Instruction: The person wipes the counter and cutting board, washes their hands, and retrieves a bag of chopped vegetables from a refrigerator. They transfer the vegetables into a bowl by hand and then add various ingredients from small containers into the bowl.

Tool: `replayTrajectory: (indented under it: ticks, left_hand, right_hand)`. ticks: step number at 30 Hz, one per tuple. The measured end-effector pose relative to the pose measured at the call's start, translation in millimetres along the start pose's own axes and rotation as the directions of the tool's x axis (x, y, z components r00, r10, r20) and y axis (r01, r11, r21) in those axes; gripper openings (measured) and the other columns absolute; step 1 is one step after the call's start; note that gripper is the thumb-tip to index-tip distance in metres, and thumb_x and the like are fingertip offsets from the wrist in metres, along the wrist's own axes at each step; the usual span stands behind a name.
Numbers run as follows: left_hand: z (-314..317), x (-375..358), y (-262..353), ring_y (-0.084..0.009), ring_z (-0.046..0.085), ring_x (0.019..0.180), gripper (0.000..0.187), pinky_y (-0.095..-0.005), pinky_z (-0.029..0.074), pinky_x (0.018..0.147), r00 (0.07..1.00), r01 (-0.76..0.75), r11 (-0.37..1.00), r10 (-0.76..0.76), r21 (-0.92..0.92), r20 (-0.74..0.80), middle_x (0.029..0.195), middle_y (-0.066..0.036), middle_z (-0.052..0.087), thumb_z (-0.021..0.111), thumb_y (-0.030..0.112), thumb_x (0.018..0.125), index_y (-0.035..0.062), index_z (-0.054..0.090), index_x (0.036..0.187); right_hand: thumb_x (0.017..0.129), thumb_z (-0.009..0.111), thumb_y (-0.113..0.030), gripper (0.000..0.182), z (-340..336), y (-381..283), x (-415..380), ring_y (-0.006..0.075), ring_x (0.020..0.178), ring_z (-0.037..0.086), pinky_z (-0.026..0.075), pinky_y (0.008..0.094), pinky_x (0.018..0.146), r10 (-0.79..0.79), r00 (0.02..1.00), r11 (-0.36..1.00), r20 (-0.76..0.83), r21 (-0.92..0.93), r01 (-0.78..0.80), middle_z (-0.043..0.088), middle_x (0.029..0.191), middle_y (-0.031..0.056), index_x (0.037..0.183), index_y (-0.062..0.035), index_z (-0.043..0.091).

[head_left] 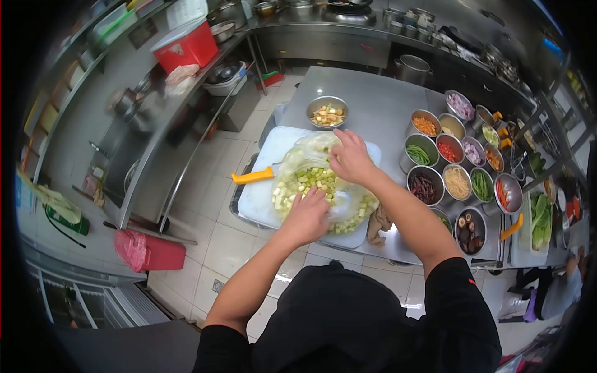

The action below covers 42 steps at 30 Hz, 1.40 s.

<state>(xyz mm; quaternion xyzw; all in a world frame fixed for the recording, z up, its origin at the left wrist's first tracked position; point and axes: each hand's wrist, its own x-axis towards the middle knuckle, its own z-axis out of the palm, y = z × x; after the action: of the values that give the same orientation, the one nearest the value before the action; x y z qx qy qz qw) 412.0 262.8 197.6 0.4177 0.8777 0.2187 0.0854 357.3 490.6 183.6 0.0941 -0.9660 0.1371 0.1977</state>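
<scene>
Pale green diced vegetable pieces (316, 179) lie in and around a clear plastic bag (301, 153) on a white cutting board (272, 144). My left hand (306, 214) rests on the near side of the pieces, its fingers spread. At the bag's upper right edge, my right hand (351, 155) has its fingers bent against the plastic film. A knife with a yellow handle (253, 176) lies at the board's left side, its blade mostly hidden by the bag. Beyond the board stands a metal bowl (327, 112) of chopped pieces.
Several metal containers of cut vegetables (448, 150) stand at the right. A crumpled brown cloth (379, 225) lies by the board's near right corner. A red cooler (185, 46) sits on the left counter, and a pink bin (149, 250) on the floor. Another person (561, 292) is at far right.
</scene>
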Motion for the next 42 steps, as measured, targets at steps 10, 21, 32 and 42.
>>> replayTrajectory:
  ticks: [10, 21, 32, 42]
  left_hand:
    - [-79, -10, 2, -0.011, 0.054, 0.071, 0.02, -0.0266, 0.045, 0.063, 0.967, 0.03, 0.824, -0.166, -0.566, -0.191, 0.083, 0.0, 0.057, 0.072, 0.01, 0.086, 0.0067, 0.053, 0.09]
    - [-182, 27, 8, -0.0037, 0.051, 0.079, 0.012, -0.0197, 0.042, 0.067, 0.813, -0.357, 0.733, -0.062, -0.579, -0.58, 0.091, 0.0, 0.058, 0.062, -0.002, 0.092, 0.0016, 0.058, 0.103]
    - [-201, 63, -2, -0.0087, 0.055, 0.084, 0.01, -0.0231, 0.045, 0.076, 0.804, -0.518, 0.672, 0.172, -0.529, -0.568, 0.093, -0.001, 0.059, 0.06, -0.006, 0.093, 0.0019, 0.059, 0.099]
    - [-175, 50, -26, -0.0271, 0.061, 0.109, 0.037, -0.0377, 0.045, 0.099, 0.78, -0.581, 0.656, 0.281, -0.482, -0.559, 0.115, -0.016, 0.065, 0.069, -0.003, 0.082, 0.0009, 0.061, 0.118]
  right_hand:
    - [0.099, 0.056, -0.02, 0.023, -103, -27, 90, 0.0144, 0.095, 0.059, 0.046, 0.0298, 0.092, 0.113, 0.991, -0.059, 0.071, 0.996, -0.065, 0.069, 0.104, 0.0072, 0.102, -0.0007, 0.067]
    - [0.095, 0.068, -0.027, 0.03, -193, -55, 78, 0.0058, 0.075, 0.056, 0.048, 0.0228, 0.07, 0.39, 0.902, 0.35, -0.185, 0.936, 0.04, 0.066, 0.087, -0.0018, 0.107, 0.0003, 0.071]
    - [0.076, 0.084, -0.026, 0.043, -180, -133, 53, 0.0175, 0.063, 0.056, 0.048, 0.0321, 0.061, 0.168, 0.985, 0.701, -0.026, 0.706, -0.101, 0.057, 0.072, 0.0081, 0.102, 0.0023, 0.064]
    - [0.079, 0.069, -0.013, 0.016, -124, -140, 59, 0.0374, 0.078, 0.064, 0.049, 0.0455, 0.067, 0.318, 0.9, 0.858, -0.297, 0.495, -0.139, 0.061, 0.074, 0.0191, 0.078, 0.0, 0.058]
